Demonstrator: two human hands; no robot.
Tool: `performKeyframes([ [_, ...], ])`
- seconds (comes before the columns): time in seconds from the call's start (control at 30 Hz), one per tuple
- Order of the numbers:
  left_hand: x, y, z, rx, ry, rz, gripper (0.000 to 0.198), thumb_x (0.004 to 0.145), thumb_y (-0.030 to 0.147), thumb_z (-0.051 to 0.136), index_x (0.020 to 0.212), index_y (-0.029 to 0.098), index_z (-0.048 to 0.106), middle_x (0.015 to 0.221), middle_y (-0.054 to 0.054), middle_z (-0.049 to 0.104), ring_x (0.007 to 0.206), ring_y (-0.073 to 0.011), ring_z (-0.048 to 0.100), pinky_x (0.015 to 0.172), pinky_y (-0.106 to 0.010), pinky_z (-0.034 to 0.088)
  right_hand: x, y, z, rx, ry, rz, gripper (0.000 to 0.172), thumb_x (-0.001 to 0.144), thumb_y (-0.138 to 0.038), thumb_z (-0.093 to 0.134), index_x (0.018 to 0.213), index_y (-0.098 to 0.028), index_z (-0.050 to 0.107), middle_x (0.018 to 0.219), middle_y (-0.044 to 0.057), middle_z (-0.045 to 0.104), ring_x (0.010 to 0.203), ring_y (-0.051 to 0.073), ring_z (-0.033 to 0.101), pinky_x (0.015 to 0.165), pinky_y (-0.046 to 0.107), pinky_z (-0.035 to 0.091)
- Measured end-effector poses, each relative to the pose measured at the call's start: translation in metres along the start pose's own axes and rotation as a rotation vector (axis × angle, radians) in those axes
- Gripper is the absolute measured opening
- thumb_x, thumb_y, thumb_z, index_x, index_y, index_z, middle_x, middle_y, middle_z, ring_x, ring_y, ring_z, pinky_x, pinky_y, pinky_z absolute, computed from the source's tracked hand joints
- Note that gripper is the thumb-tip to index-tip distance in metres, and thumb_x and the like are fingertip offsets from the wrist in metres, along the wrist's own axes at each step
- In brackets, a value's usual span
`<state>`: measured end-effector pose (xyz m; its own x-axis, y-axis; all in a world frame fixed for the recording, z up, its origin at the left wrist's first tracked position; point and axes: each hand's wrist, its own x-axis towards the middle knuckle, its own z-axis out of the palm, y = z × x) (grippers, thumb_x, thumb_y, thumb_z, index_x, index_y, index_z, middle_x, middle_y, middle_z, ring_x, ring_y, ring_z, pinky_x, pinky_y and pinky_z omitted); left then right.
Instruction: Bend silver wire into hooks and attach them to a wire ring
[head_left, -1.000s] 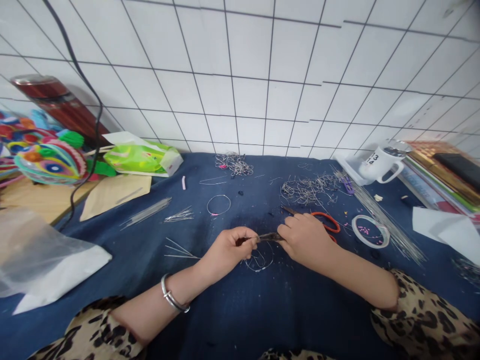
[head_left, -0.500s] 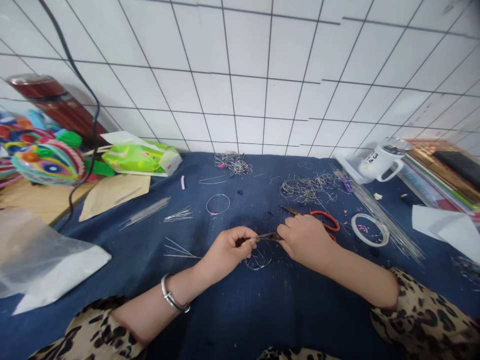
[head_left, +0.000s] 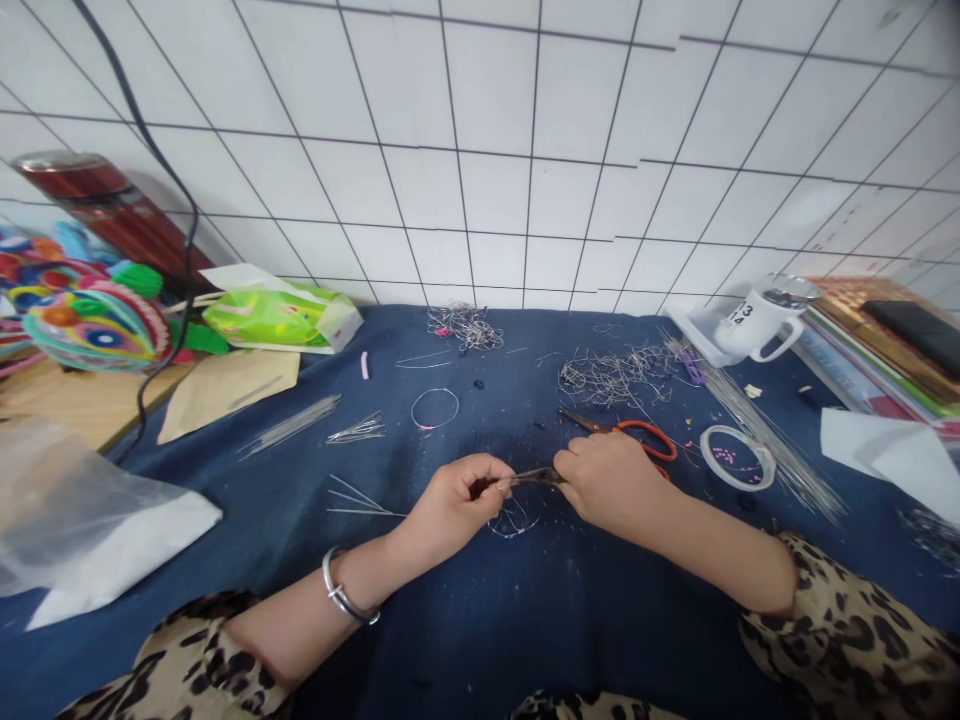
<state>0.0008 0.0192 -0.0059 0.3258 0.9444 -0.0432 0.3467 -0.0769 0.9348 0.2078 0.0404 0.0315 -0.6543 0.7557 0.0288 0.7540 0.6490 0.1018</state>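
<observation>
My left hand (head_left: 459, 500) pinches thin wire between thumb and fingertips. My right hand (head_left: 611, 478) is closed around dark pliers (head_left: 538, 475), whose tips meet the wire at the left fingertips. Loops of thin wire (head_left: 514, 517) hang or lie just below the pliers; which of the two I cannot tell. Orange-handled scissors (head_left: 646, 438) lie partly behind my right hand. Beyond my hands rests a wire ring (head_left: 435, 408) with a pink part. Short wires (head_left: 360, 500) fan out left of my left hand.
Tangled wire (head_left: 615, 377) lies at the back right of the blue cloth (head_left: 480, 620), near a round dish (head_left: 737, 458) of pink beads and long straight wires (head_left: 772, 440). A white mug (head_left: 765, 322) stands behind. A plastic bag (head_left: 112, 530) and green packet (head_left: 277, 315) are left.
Both hands keep nearly the same place and grip. The wire loops below the pliers have shifted slightly, and the whole view has moved a little.
</observation>
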Motion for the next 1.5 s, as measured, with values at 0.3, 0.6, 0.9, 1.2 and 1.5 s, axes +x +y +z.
performKeyframes([
  [0.3,0.001,0.003,-0.002,0.023,-0.006,0.016,0.011,0.077,0.015,0.048,0.073,0.015,0.058,0.064,0.002,0.052,0.055,-0.0079,0.046,0.051,-0.018,0.036,-0.001,0.0,-0.001,0.008,-0.017,0.0,0.022,0.084,-0.034,0.046,0.075,-0.018,0.058,0.07,0.005,0.06,0.065,0.017,0.055,0.056,0.027,0.028],
  [0.6,0.0,0.006,-0.005,-0.203,-0.055,-0.081,0.016,0.08,0.028,0.052,0.079,0.014,0.058,0.061,0.002,0.054,0.056,-0.009,0.049,0.056,-0.021,0.04,0.005,0.003,0.008,0.174,-0.008,0.021,0.029,0.084,-0.04,0.046,0.071,-0.017,0.057,0.069,0.002,0.058,0.066,0.013,0.052,0.058,0.025,0.029],
  [0.9,-0.002,0.004,-0.006,-0.302,-0.039,-0.017,0.017,0.082,0.028,0.053,0.087,0.014,0.061,0.071,-0.002,0.06,0.066,-0.0114,0.056,0.067,-0.026,0.046,0.007,0.003,0.009,0.586,0.025,0.066,0.021,0.083,-0.031,0.048,0.07,-0.016,0.055,0.066,-0.002,0.051,0.061,0.009,0.046,0.056,0.02,0.029],
  [1.2,-0.004,0.003,-0.007,-0.283,-0.039,0.099,0.016,0.084,0.025,0.051,0.087,0.015,0.063,0.075,-0.003,0.059,0.07,-0.013,0.058,0.069,-0.028,0.047,0.008,0.004,0.015,0.498,0.128,-0.01,0.012,0.08,-0.023,0.05,0.075,-0.016,0.059,0.069,0.0,0.054,0.067,0.011,0.048,0.064,0.022,0.033],
  [1.5,-0.002,-0.001,-0.007,-0.292,-0.05,0.139,0.013,0.084,0.021,0.051,0.086,0.015,0.063,0.076,-0.003,0.059,0.071,-0.0129,0.057,0.07,-0.028,0.046,0.007,0.004,0.016,0.468,0.143,-0.035,0.015,0.081,-0.024,0.048,0.079,-0.015,0.06,0.071,0.002,0.055,0.07,0.012,0.049,0.066,0.024,0.033],
])
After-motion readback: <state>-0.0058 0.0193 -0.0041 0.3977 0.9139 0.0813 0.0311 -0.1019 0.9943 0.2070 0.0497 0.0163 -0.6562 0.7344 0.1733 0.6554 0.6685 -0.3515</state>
